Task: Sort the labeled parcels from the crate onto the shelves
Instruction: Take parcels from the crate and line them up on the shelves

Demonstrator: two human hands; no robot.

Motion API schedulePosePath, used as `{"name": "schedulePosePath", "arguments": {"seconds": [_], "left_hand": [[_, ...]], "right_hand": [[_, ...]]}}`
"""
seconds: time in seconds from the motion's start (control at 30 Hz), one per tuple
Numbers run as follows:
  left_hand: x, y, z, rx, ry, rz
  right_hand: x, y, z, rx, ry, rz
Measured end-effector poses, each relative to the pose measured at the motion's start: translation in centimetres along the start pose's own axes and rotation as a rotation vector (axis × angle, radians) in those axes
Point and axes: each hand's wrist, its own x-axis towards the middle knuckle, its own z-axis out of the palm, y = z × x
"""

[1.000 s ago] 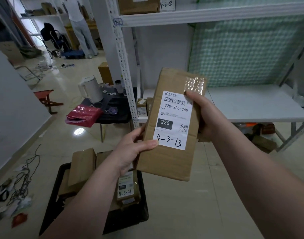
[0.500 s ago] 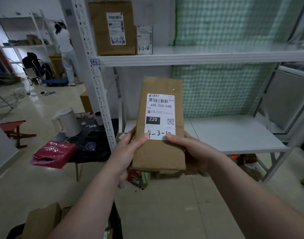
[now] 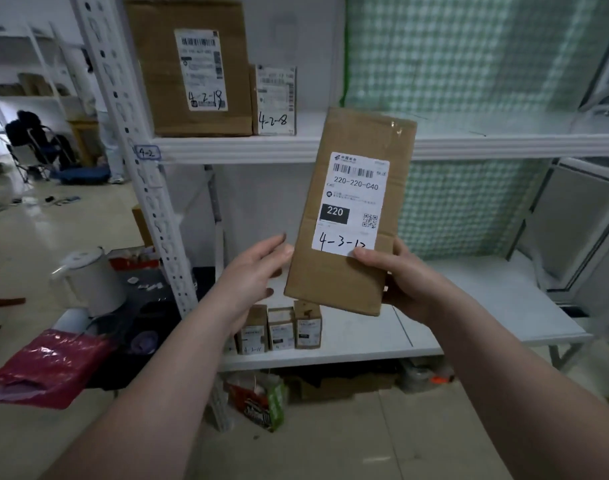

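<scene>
A flat cardboard parcel (image 3: 348, 216) stands nearly upright in the air in front of a white metal shelving unit, its top tipped a little to the right, its shipping label (image 3: 351, 204) facing the camera with "220-220-C40" printed and "4-3-1…" handwritten at the bottom. The right hand (image 3: 405, 280) grips the parcel's lower right corner, thumb pressed over the last figure of the handwritten code and fingers wrapped behind the cardboard. The left hand (image 3: 253, 271) is open, fingers spread loosely, just beside the parcel's lower left edge; its fingertips are at the cardboard, though whether they touch it cannot be told. The parcel's top overlaps the front rim of the upper shelf (image 3: 261, 148), which carries a tag reading "4-2" (image 3: 147, 153) on the upright post (image 3: 147, 188). On that shelf stand a large brown box (image 3: 189, 67) marked "4-2-18" and, touching its right side, a small box (image 3: 274, 100) marked "4-2-8". Below the held parcel, on the lower shelf (image 3: 469, 327), three small boxes (image 3: 280, 328) stand side by side near the front left. To the left, a white electric kettle (image 3: 92, 282) sits on a dark low table beside a red plastic bag (image 3: 50, 367).
</scene>
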Motion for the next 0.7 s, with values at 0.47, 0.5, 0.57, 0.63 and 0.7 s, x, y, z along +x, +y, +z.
{"name": "schedulePosePath", "arguments": {"seconds": [0.47,0.5,0.57,0.63,0.7], "left_hand": [[8.8,-11.6,4.1,0.084,0.063,-0.322],[9.5,-12.5,4.4,0.096,0.087,-0.343],[11.0,-14.3,5.2,0.127,0.143,-0.387],[12.6,-16.3,6.3,0.148,0.19,-0.44],[14.1,-18.5,7.8,0.189,0.198,-0.5]], "right_hand": [[9.4,13.3,-10.0,-0.039,0.174,0.274],[10.3,14.5,-10.7,-0.036,0.182,0.293],[12.2,16.7,-12.2,-0.039,0.192,0.326],[14.1,18.9,-13.9,-0.062,0.189,0.377],[16.1,21.2,-15.6,-0.089,0.178,0.429]]}}
